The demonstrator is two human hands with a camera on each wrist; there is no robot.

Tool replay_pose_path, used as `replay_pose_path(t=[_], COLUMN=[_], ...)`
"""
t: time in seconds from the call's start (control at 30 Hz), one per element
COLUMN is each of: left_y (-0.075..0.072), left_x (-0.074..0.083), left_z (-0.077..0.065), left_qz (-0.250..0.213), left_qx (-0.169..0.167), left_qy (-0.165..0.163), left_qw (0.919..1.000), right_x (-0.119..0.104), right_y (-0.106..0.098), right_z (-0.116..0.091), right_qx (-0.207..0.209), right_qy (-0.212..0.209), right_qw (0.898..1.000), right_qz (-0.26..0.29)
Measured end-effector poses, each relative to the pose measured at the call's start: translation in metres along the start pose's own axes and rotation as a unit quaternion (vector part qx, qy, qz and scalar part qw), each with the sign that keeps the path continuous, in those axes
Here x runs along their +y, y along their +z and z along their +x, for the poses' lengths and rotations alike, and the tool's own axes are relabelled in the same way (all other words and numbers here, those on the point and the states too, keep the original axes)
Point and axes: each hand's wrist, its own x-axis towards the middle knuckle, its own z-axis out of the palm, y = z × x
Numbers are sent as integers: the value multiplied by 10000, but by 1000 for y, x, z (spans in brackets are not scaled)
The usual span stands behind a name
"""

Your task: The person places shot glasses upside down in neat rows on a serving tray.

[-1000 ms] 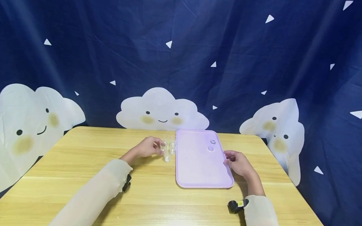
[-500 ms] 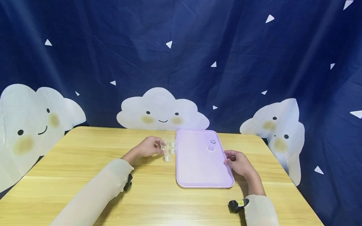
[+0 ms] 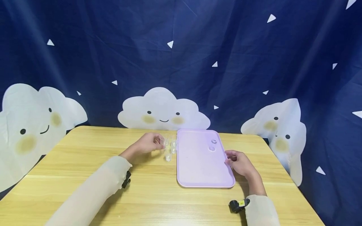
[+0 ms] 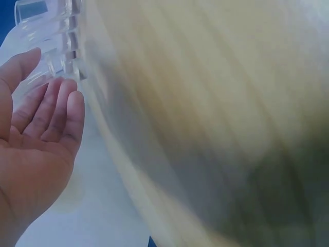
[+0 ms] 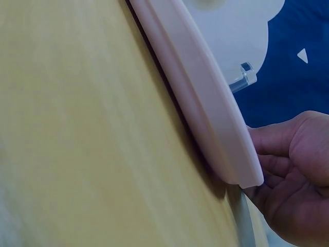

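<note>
My left hand (image 3: 146, 143) is beside a cluster of several small clear glasses (image 3: 168, 156), left of the lilac tray (image 3: 202, 169). In the left wrist view its fingers are loosely extended with the thumb apart, the fingertips right at the nearest glasses (image 4: 54, 62) and nothing in the palm. On the tray's right side, my right hand (image 3: 240, 164) holds the rim. The right wrist view has one digit on top of the tray edge (image 5: 226, 118) and the other fingers bent below, partly hidden. One clear glass (image 3: 212, 148) stands upright toward the tray's far right.
Both lie on a light wooden table (image 3: 147, 201). Behind the table's far edge hangs a dark blue curtain (image 3: 135, 56) with white clouds and triangles. A black wrist camera (image 3: 238, 205) sits at the right sleeve, close over the table.
My left fingers have loosened at the near-left glass and shifted slightly toward the far side. The right hand, tray and glasses keep their places; the head view has turned a little.
</note>
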Motion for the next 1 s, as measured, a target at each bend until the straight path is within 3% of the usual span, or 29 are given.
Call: replay_pose_path(t=[0.53,0.8,1.0], left_y=[-17,-19,-17], left_x=[11,21,31], left_z=[0,7,14], left_qz=[-10,-227,-297], left_qx=[515,788,792], left_qy=[480,632,793], left_qw=[9975,9946,9933], right_x=[0,1,1], right_y=[-1,0,1], right_z=[0,0,0], right_qx=[-23,-25,-10], right_qy=[9,15,20], right_qw=[10000,10000,10000], right_qz=[-31,-2,6])
